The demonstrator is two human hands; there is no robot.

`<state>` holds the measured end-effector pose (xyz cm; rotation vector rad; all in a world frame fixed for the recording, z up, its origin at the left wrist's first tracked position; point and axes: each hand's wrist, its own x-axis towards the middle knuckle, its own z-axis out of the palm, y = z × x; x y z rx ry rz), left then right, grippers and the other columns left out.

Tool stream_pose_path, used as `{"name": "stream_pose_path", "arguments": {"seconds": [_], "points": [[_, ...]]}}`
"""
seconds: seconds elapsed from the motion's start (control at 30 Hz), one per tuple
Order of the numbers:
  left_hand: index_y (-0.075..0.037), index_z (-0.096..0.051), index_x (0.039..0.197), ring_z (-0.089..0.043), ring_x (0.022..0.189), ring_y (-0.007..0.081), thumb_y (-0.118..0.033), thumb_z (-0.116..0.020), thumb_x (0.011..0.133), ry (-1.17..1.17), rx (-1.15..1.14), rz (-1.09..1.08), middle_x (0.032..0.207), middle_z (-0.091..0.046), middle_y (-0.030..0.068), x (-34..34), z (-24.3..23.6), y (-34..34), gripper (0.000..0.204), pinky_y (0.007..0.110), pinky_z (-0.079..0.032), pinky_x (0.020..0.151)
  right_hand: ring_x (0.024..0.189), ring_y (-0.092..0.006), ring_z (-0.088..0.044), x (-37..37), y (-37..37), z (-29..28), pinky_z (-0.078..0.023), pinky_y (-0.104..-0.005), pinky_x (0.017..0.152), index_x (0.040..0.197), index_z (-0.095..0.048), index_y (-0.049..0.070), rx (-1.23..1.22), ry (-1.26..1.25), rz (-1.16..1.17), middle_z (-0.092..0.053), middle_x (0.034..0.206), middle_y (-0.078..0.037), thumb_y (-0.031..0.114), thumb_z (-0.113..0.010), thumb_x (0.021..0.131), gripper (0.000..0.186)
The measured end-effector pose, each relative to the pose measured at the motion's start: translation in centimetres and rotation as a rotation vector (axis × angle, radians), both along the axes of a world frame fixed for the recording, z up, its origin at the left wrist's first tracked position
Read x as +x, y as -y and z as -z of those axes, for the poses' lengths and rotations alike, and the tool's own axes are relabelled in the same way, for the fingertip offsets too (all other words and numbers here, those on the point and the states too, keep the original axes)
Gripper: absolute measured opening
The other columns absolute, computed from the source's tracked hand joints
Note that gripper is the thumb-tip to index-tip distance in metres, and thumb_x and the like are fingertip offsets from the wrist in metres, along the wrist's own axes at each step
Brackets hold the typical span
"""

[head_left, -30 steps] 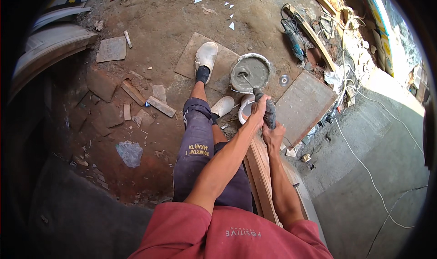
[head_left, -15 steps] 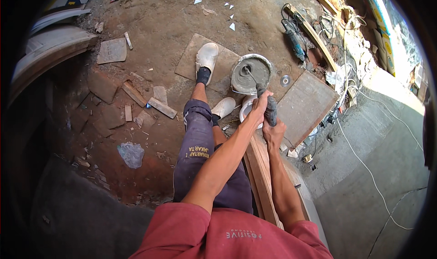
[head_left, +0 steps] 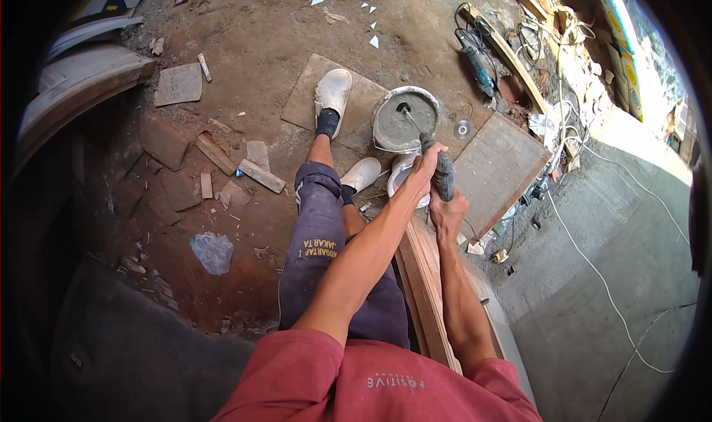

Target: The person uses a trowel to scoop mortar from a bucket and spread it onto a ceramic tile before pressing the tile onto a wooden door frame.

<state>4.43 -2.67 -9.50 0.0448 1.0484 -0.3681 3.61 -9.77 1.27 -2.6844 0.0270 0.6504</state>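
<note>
My left hand [head_left: 426, 164] is closed around the front part of a dark power drill [head_left: 443, 177]. Behind it, my right hand [head_left: 448, 213] grips the drill's rear end. From the drill a thin mixing rod [head_left: 413, 120] runs down into a bucket [head_left: 375, 134] of wet grey mortar [head_left: 391, 127]. A dark hollow shows where the rod enters the mortar; its lower end is hidden under the surface. A second white bucket [head_left: 401, 179] stands just on the near side, partly covered by my left hand and forearm.
A flat board [head_left: 498, 171] lies right of the buckets, near a cutting disc [head_left: 463, 130]. An angle grinder [head_left: 476, 64] with its cord rests beside a wooden bar [head_left: 515, 64]. Long planks [head_left: 430, 296] lie under my arms. Broken tiles, wood scraps and a plastic bag [head_left: 212, 253] litter the left.
The mixing rod has shifted slightly toward the far side of the bucket, and the hollow in the mortar looks darker. Both hands keep their grip on the drill.
</note>
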Motion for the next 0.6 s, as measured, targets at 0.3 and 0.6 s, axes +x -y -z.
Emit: {"name": "stream_pose_path", "arguments": {"seconds": [0.3,0.6], "points": [[-0.013,-0.056,0.073,-0.053,0.055,0.0173,-0.036,-0.068,0.077,0.042,0.016,-0.008,0.065,-0.054,0.0018,1.1,-1.2,0.6,0.027,0.034,-0.044,0.054,0.073,-0.0438,-0.069,0.9,1.5,0.0,-0.051,-0.0452,0.067,0.089,-0.070,-0.008,-0.029,-0.011,0.013,-0.064,0.072,-0.031,0.037,-0.074,0.083,0.045],[-0.014,-0.053,0.073,-0.052,0.057,0.0185,-0.039,-0.067,0.076,0.048,-0.020,0.036,0.066,-0.053,0.0014,1.1,0.3,1.5,0.029,0.035,-0.045,0.055,0.072,-0.0430,-0.069,1.2,1.8,-0.4,-0.051,-0.0456,0.067,0.090,-0.070,-0.007,-0.071,-0.043,0.008,-0.063,0.072,-0.031,0.034,-0.074,0.083,0.042]]}}
